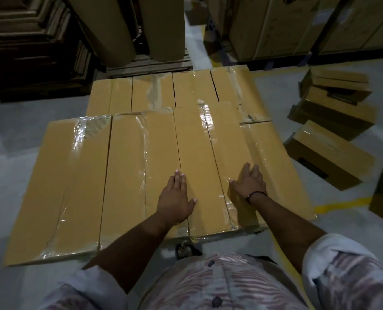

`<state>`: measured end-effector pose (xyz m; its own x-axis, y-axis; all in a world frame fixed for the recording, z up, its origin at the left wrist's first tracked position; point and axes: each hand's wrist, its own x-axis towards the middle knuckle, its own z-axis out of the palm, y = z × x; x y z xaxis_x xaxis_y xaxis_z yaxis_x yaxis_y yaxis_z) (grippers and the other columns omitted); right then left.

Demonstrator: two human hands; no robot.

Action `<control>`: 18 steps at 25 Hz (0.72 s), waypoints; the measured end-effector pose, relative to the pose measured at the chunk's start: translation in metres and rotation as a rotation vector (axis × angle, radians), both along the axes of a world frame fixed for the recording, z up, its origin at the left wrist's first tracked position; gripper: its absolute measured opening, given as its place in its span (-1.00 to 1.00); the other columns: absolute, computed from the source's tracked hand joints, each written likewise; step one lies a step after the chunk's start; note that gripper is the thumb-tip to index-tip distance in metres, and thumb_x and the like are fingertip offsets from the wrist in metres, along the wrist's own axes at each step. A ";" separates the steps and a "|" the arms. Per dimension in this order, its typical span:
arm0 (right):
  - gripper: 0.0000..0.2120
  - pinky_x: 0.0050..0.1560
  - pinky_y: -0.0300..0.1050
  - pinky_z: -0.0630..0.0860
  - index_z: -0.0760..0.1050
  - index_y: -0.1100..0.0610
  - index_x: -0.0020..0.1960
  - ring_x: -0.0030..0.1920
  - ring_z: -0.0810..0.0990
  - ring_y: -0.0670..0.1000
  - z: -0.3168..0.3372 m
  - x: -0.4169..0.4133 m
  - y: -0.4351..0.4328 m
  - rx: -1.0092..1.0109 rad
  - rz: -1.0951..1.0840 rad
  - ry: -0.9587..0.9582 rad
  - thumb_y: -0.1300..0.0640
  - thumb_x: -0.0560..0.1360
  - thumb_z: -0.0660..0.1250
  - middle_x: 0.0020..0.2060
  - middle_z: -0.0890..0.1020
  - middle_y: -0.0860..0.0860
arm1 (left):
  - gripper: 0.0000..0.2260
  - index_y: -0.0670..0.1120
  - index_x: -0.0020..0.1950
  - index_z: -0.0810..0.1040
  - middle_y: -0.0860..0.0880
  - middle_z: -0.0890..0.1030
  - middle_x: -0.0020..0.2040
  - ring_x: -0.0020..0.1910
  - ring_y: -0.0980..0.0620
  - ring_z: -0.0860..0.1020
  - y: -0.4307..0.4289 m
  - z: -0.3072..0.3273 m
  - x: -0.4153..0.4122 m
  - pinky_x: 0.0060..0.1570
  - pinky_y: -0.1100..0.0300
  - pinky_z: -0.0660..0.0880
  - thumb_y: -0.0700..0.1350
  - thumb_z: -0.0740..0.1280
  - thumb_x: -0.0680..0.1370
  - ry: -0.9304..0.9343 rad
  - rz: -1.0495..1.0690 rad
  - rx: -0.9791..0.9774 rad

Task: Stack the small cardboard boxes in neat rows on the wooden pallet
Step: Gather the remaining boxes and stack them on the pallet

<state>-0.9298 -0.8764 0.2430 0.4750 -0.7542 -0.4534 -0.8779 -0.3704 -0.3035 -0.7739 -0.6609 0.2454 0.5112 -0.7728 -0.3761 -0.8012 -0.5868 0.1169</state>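
Several long taped cardboard boxes lie side by side in two rows in front of me, covering whatever is under them. My left hand (177,199) lies flat with straight fingers across the seam between the second box (128,166) and the third box (199,157) of the near row. My right hand (249,181) presses flat on the right side of that third box, beside a lower box (275,162). The far row (154,92) sits behind. Neither hand holds anything. The pallet itself is hidden.
Loose small cardboard boxes (327,155) lie scattered on the grey floor at the right, by a yellow floor line (340,205). Two big paper rolls (163,27) stand on a wooden pallet (150,64) behind the stack. Large cartons (275,25) stand at the back right, dark stacked sheets (29,41) at the back left.
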 end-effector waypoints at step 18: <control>-0.29 0.51 0.22 0.10 -0.04 0.02 0.65 0.59 0.00 0.22 0.036 -0.254 0.032 -0.101 -0.024 -0.029 -0.21 0.63 0.14 0.63 0.00 0.10 | -0.33 -0.01 0.67 0.05 -0.19 -0.10 0.67 0.60 -0.30 0.07 -0.061 0.046 -0.205 0.55 -0.13 0.10 0.30 0.07 0.65 0.037 -0.180 -0.193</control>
<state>-1.1842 -0.8446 0.2789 0.4675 -0.8068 -0.3613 -0.8786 -0.3788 -0.2908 -0.9791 -0.7215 0.2918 0.3478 -0.9093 -0.2285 -0.8838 -0.3993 0.2439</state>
